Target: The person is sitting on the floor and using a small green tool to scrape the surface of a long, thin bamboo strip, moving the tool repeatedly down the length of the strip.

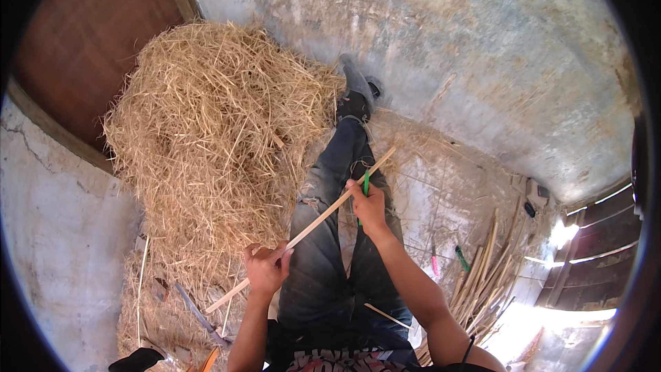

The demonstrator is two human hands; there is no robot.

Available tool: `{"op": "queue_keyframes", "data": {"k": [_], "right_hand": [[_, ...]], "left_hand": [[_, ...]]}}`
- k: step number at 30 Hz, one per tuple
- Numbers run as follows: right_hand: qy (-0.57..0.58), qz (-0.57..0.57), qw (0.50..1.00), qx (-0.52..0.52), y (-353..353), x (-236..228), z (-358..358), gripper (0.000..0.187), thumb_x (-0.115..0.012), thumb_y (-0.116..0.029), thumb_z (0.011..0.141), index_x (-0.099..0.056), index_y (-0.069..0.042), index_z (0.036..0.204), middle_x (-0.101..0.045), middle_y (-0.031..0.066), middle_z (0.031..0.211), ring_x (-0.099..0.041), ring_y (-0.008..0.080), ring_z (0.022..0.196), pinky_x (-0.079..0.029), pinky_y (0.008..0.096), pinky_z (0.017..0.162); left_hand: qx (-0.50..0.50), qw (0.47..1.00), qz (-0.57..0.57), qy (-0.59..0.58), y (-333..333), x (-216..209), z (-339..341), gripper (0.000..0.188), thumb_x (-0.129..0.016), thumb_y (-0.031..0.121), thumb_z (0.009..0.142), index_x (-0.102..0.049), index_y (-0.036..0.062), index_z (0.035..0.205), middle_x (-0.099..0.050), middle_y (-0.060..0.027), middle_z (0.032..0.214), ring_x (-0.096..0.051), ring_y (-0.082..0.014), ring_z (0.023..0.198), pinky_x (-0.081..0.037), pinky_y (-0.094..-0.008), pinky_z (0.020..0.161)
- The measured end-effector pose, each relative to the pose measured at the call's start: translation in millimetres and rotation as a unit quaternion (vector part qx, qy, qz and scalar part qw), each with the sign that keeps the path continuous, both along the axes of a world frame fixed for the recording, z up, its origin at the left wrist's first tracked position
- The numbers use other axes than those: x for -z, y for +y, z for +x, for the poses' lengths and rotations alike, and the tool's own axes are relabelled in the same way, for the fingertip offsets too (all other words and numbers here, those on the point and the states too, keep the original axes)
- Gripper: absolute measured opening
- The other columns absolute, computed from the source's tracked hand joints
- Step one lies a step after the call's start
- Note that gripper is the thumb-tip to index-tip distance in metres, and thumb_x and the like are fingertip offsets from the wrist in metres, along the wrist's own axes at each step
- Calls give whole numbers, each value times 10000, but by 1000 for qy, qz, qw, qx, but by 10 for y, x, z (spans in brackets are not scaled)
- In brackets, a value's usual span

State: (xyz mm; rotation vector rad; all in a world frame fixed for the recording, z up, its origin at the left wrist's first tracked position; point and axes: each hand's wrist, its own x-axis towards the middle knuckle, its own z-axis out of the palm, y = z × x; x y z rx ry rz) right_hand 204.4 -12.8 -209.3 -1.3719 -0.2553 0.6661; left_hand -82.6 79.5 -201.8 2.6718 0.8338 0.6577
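Note:
A long, pale wooden strip (315, 224) lies slantwise over my outstretched, crossed legs, its far end up to the right. My left hand (267, 267) is closed round its lower part. Farther along, my right hand (369, 208) has thumb and fingers against the strip. That same hand also grips a slim green tool (365, 183), which crosses the strip; its working end cannot be made out. A short thin stick (387, 315) rests across my lap.
A large straw heap (206, 131) fills the left side. Several long sticks (482, 269) lie in a bundle at the right, near a pink-handled tool (434, 265) and a green object (462, 257). A curved blade-like tool (198, 308) lies left of me. A wall (441, 41) stands beyond my feet.

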Motion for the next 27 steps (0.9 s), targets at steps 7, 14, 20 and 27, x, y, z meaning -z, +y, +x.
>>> {"op": "queue_keyframes", "data": {"k": [7,14,20,27], "right_hand": [[-369,-133,913,-112,-134,215,-529,427,-741,-421,977,-692,-22,831,-664,193,661,-683,384,601,-497,459,558],[-476,-269,819,-173,-310,180,-810,596,-605,-552,1015,-688,-18,764,-658,222,612,-692,441,608,-565,523,595],[-467,-290,801,-237,-270,188,-902,614,-571,-567,1028,-703,-37,748,-690,217,670,-704,438,654,-563,525,603],[-467,-290,802,-235,-250,256,-886,608,-579,-584,1018,-713,-50,760,-702,206,684,-715,428,682,-569,526,615]], "left_hand": [[-1,991,-113,70,8,-25,324,286,-631,323,1034,-798,96,1083,-660,-147,597,-700,-343,638,-504,-452,904],[-3,992,-67,109,58,-12,476,276,-627,344,1031,-789,121,1018,-673,-181,620,-702,-366,628,-513,-462,868],[-2,991,-46,124,53,29,486,275,-621,325,1033,-766,110,942,-668,-191,621,-688,-383,617,-506,-466,854],[23,990,-8,142,80,8,457,236,-630,294,1025,-752,109,945,-667,-167,628,-684,-371,634,-495,-464,894]]}}
